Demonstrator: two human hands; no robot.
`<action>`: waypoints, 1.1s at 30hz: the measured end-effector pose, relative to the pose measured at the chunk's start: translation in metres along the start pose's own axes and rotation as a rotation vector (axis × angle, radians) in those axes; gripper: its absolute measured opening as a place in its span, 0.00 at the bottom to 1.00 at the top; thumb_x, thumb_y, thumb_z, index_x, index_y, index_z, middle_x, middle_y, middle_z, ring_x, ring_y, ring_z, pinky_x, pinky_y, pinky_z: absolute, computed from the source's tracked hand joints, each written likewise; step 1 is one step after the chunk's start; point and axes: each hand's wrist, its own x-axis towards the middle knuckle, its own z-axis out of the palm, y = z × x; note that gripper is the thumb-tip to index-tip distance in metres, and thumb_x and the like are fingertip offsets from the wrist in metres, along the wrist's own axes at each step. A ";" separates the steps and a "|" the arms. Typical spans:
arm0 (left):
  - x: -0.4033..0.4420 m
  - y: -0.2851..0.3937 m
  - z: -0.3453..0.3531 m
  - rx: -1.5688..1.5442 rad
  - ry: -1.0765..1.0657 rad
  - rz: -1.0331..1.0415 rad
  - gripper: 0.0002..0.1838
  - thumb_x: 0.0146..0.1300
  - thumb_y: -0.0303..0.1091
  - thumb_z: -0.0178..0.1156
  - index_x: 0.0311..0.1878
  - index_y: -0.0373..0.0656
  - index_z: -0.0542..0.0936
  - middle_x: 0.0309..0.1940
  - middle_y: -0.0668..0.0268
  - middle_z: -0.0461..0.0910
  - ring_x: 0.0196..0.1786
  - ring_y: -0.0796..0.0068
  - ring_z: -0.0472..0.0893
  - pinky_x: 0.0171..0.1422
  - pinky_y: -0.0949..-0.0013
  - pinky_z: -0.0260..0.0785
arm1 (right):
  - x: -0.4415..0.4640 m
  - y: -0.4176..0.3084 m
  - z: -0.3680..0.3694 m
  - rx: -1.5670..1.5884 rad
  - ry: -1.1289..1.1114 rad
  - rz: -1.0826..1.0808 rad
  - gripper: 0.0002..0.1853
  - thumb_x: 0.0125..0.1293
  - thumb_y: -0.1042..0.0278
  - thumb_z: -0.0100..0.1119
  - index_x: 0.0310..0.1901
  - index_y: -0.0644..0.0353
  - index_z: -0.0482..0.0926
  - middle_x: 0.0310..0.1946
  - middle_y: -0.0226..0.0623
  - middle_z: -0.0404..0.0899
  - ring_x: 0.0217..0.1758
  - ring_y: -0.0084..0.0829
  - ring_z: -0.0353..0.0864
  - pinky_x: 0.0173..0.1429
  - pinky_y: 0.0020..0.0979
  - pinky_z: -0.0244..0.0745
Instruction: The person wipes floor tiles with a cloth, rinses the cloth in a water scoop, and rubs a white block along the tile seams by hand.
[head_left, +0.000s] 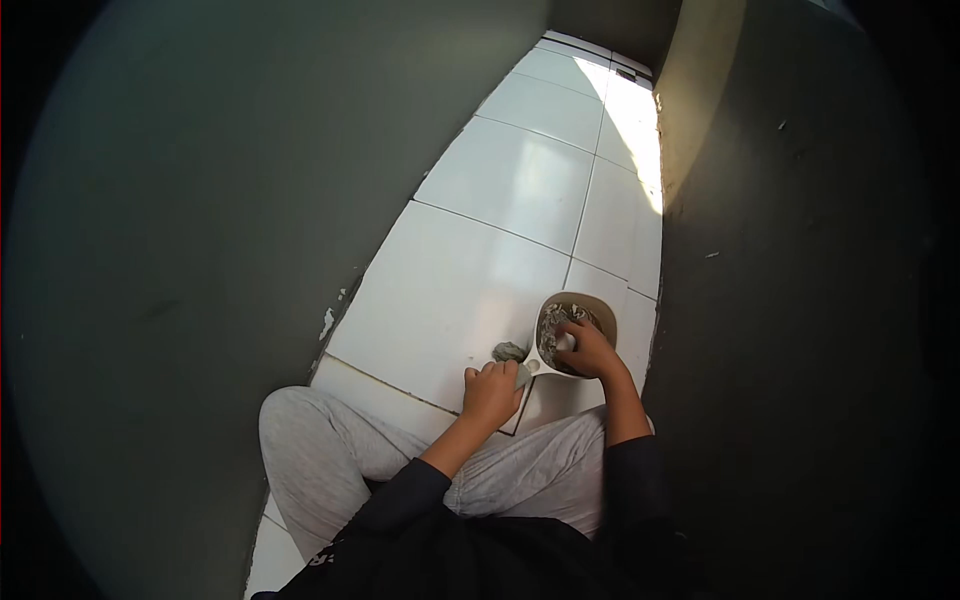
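Observation:
A cream plastic dipper (609, 312) stands on the tiles before my crossed legs, its handle pointing toward my left hand. Grey, wet-looking paste (549, 322) coats the inside. My left hand (491, 394) is closed around the handle. Reaching into the dipper's mouth, my right hand (590, 350) has its fingers curled about a small whitish piece (566, 342), mostly hidden by the fingers and too small to identify. A grey lump (508, 352) of similar paste lies on the floor beside the handle, just beyond my left hand.
White floor tiles (480, 270) run ahead in a narrow passage. Dark grey walls stand close on the left (250, 200) and right (780, 300). Sunlight (635, 120) falls at the far right. Flaked white bits (327, 322) mark the left wall's foot.

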 end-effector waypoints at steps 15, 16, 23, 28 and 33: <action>-0.008 -0.008 -0.052 -0.011 0.034 0.012 0.38 0.56 0.57 0.59 0.62 0.41 0.66 0.51 0.60 0.72 0.53 0.64 0.70 0.53 0.50 0.58 | -0.008 -0.048 -0.029 -0.039 0.410 -0.073 0.23 0.44 0.71 0.71 0.45 0.58 0.77 0.40 0.39 0.78 0.47 0.41 0.75 0.50 0.38 0.72; -0.012 -0.012 -0.061 0.008 0.070 0.067 0.39 0.56 0.57 0.60 0.64 0.42 0.64 0.53 0.59 0.71 0.55 0.64 0.69 0.56 0.48 0.57 | -0.010 -0.041 -0.025 -0.169 0.328 -0.085 0.22 0.44 0.70 0.71 0.44 0.58 0.77 0.40 0.39 0.78 0.47 0.42 0.74 0.51 0.40 0.71; -0.061 -0.096 -0.119 -0.001 -0.032 -0.051 0.24 0.61 0.46 0.58 0.57 0.42 0.73 0.51 0.62 0.72 0.57 0.63 0.70 0.61 0.50 0.58 | -0.003 -0.037 -0.020 -0.330 0.342 -0.025 0.17 0.46 0.74 0.66 0.42 0.61 0.77 0.40 0.37 0.75 0.44 0.39 0.74 0.46 0.37 0.72; -0.077 -0.150 -0.136 -0.208 -0.176 -0.292 0.14 0.61 0.42 0.57 0.42 0.42 0.78 0.39 0.61 0.78 0.44 0.60 0.78 0.49 0.57 0.68 | 0.035 -0.127 -0.011 0.445 0.246 -0.045 0.17 0.58 0.74 0.62 0.50 0.62 0.75 0.43 0.35 0.74 0.41 0.28 0.77 0.48 0.29 0.75; -0.077 -0.162 -0.130 -0.177 -0.141 -0.306 0.10 0.61 0.38 0.57 0.37 0.40 0.78 0.35 0.59 0.79 0.38 0.58 0.80 0.43 0.58 0.71 | 0.093 -0.222 0.085 0.500 -0.062 -0.225 0.14 0.57 0.72 0.68 0.44 0.61 0.78 0.42 0.34 0.76 0.42 0.26 0.79 0.50 0.28 0.78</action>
